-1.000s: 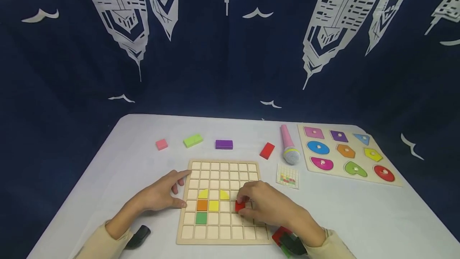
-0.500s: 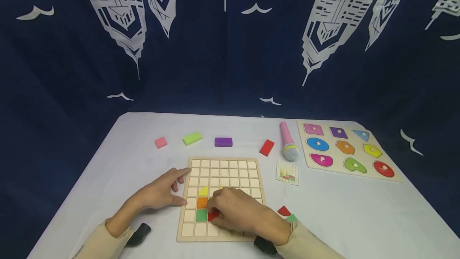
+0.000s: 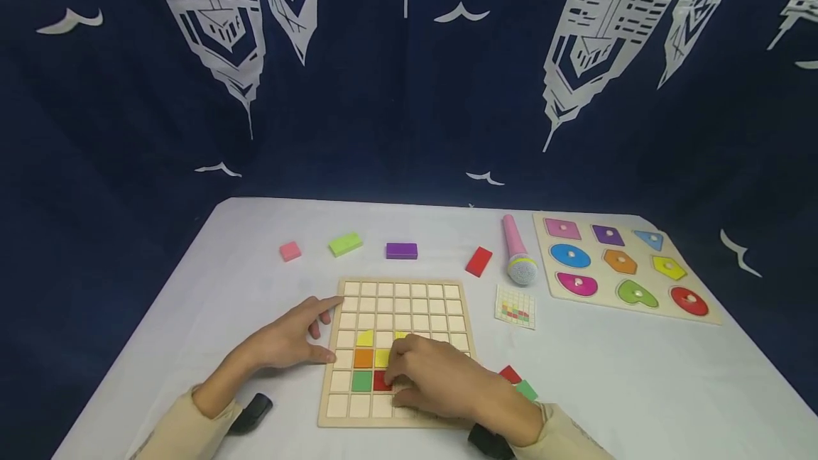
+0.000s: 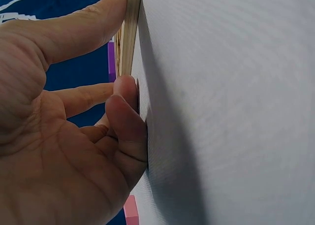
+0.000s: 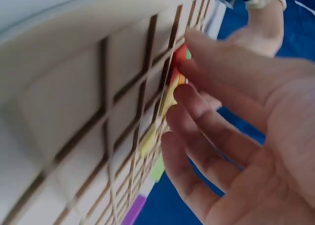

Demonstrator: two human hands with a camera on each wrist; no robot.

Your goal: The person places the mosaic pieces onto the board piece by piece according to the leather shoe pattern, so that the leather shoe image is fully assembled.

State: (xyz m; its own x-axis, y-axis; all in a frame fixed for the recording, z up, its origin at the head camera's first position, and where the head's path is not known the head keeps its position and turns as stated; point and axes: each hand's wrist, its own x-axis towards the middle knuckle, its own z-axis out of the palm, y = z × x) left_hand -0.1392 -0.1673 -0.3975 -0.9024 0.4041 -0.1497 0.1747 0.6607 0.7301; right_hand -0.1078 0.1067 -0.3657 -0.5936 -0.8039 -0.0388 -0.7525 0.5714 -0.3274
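A wooden grid board [image 3: 334, 403] lies on the table. Along its left rim rest the spread thumb and index finger of my left hand [image 3: 290, 336], the other fingers bent on the cloth. Over the lower middle of the board is my right hand [image 3: 441, 378], thumb and index parted, the index fingertip right at the edge of a red square tile [image 3: 381, 380]. That tile sits in a cell beside a green square tile [image 3: 361, 381]. Above them are an orange tile [image 3: 363, 358], a yellow square [image 3: 381, 358] and a rounded yellow piece [image 3: 365, 338]. Another yellow piece [image 3: 400, 335] is partly hidden.
Behind the board lie pink [image 3: 290, 251], lime [image 3: 346, 244], purple [image 3: 402, 251] and red [image 3: 478, 261] blocks. A toy microphone [image 3: 519, 261], a pattern card [image 3: 515, 307] and a shape puzzle [image 3: 629, 268] stand to the right. Red [image 3: 510, 375] and green [image 3: 527, 390] pieces lie near my right forearm.
My right hand carried the red tile left and down into the cell beside the green one. Its fingers have since drawn slightly right, off the tile. The left hand stayed at the rim.
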